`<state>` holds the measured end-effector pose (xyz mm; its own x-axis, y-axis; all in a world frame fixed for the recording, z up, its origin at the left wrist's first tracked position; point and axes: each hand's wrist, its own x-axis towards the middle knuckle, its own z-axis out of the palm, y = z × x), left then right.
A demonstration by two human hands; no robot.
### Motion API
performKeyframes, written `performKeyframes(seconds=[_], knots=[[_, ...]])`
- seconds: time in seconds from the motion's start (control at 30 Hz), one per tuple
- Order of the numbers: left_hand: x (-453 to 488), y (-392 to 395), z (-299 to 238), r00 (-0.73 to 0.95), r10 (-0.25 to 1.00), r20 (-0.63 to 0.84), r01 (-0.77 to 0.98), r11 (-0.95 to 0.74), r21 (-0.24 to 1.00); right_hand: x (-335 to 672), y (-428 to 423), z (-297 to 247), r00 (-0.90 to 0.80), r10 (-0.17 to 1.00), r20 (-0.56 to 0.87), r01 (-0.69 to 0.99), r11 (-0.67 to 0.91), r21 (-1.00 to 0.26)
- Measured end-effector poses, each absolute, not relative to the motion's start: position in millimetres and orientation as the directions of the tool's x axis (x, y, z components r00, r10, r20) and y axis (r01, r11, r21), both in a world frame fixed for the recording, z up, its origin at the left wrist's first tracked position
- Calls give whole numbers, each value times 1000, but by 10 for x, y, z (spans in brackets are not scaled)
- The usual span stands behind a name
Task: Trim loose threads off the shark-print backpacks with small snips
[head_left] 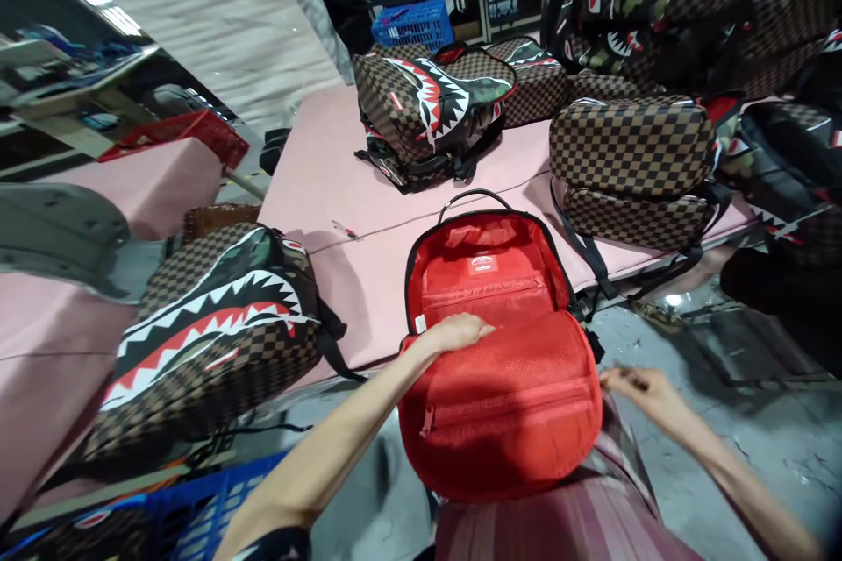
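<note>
An open backpack with a red lining (pixel 490 280) lies in front of me on the edge of the pink table (pixel 329 184). Its front flap with red mesh pocket (pixel 506 403) folds down toward my lap. My left hand (pixel 453 333) rests flat on the left edge of the opening, fingers stretched out. My right hand (pixel 635 386) is at the right edge of the flap, fingers pinched together, seemingly on the zipper edge; what it holds is too small to make out.
A checkered shark-mouth backpack (pixel 210 333) leans at my left. More of them (pixel 431 101) lie on the table behind, and stacked brown checkered ones (pixel 631 158) at right. Blue crates sit at the lower left (pixel 197 508) and at the back (pixel 414 22). Grey floor lies at the right.
</note>
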<state>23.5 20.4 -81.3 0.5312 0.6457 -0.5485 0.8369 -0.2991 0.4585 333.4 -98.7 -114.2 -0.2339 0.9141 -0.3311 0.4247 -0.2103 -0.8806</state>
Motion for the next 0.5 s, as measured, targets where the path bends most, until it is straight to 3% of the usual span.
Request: performKeyframes(seconds=[0.07, 0.13, 0.23, 0.37, 0.5], knots=[[263, -4, -739, 487, 656, -576, 871, -315, 377, 3297, -582, -836, -225, 961, -161, 543, -14, -840], [331, -146, -684, 449, 677, -584, 893, -317, 319, 2976, -101, -632, -445, 895, -38, 584, 257, -770], [416, -253, -648, 406, 709, -576, 914, -305, 269, 2123, 472, -630, -652, 758, -23, 620, 515, -591], [319, -330, -690, 338, 764, -550, 940, -245, 238, 1273, 672, -986, -719, 671, -178, 667, 595, -449], [49, -369, -860, 177, 811, -557, 981, -101, 165, 1372, 705, -1274, -637, 721, -273, 766, 549, -335]])
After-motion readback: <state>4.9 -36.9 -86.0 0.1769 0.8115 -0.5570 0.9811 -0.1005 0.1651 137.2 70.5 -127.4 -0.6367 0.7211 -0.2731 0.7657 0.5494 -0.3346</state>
